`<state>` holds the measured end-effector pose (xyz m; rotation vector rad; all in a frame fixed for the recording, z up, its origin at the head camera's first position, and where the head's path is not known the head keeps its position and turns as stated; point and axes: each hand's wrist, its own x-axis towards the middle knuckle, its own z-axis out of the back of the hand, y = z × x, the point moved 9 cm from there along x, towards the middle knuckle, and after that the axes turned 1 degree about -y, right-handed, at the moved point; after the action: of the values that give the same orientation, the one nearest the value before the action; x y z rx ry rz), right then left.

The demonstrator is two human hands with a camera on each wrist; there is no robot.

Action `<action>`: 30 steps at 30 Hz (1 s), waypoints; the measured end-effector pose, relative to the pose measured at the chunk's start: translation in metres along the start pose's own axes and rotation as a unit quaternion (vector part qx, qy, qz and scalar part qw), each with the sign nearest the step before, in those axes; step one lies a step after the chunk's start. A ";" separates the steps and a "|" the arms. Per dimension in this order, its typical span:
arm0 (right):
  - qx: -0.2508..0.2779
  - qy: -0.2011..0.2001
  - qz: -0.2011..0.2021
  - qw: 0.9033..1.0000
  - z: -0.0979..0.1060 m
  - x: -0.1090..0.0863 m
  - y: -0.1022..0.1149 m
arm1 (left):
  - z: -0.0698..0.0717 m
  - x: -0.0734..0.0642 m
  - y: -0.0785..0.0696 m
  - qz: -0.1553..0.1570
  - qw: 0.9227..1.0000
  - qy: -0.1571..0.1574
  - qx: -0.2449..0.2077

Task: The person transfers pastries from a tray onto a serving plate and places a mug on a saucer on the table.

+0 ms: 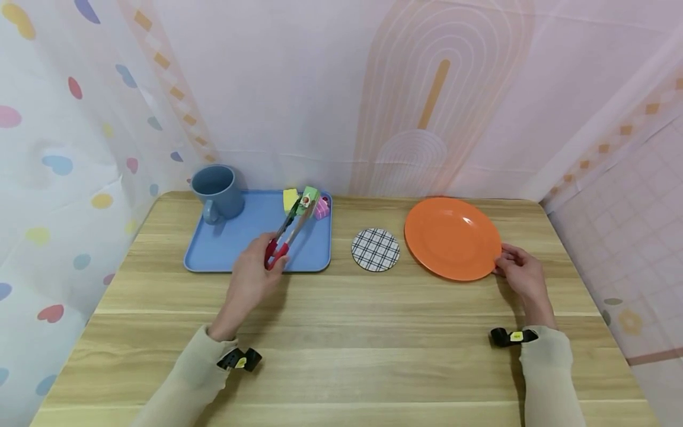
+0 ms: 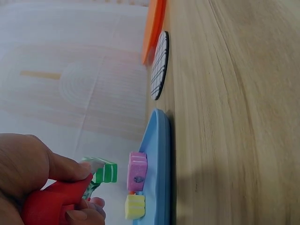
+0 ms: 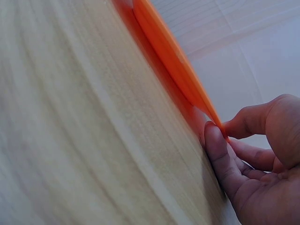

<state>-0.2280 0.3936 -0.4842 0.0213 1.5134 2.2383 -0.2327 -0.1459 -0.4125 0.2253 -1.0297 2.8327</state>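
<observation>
My left hand grips red-handled tongs over the blue tray. Between the tong tips is a small green toy cake slice; the left wrist view shows the green slice raised above the tray. A pink cake slice and a yellow one sit in the tray's far right corner. At the right, my right hand pinches the near right rim of an orange plate. In the right wrist view, thumb and fingers lie on either side of the plate's edge.
A blue-grey mug stands at the tray's far left corner. Between tray and plate lies a round checked coaster. Behind the wooden table hangs a patterned curtain.
</observation>
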 end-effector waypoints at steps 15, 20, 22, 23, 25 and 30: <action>0.001 0.004 -0.001 1.000 0.000 0.000 -0.002 | -0.008 0.001 -0.008 0.000 1.000 0.009 -0.003; 0.001 0.004 -0.004 1.000 0.000 0.001 -0.003 | -0.011 0.001 -0.012 -0.004 1.000 0.012 -0.007; 0.001 0.004 -0.004 1.000 -0.001 0.001 -0.003 | -0.013 0.001 -0.013 -0.006 1.000 0.012 -0.008; 0.002 0.004 -0.004 1.000 -0.001 0.001 -0.003 | -0.013 0.001 -0.014 -0.007 1.000 0.012 -0.009; 0.002 0.003 -0.003 1.000 0.000 0.001 -0.003 | -0.015 0.001 -0.015 -0.009 1.000 0.013 -0.010; 0.000 0.002 -0.001 1.000 0.000 0.002 -0.003 | -0.018 0.001 -0.017 -0.011 1.000 0.018 -0.009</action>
<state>-0.2283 0.3952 -0.4874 0.0167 1.5151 2.2378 -0.2326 -0.1210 -0.4157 0.1811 -1.0390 2.7954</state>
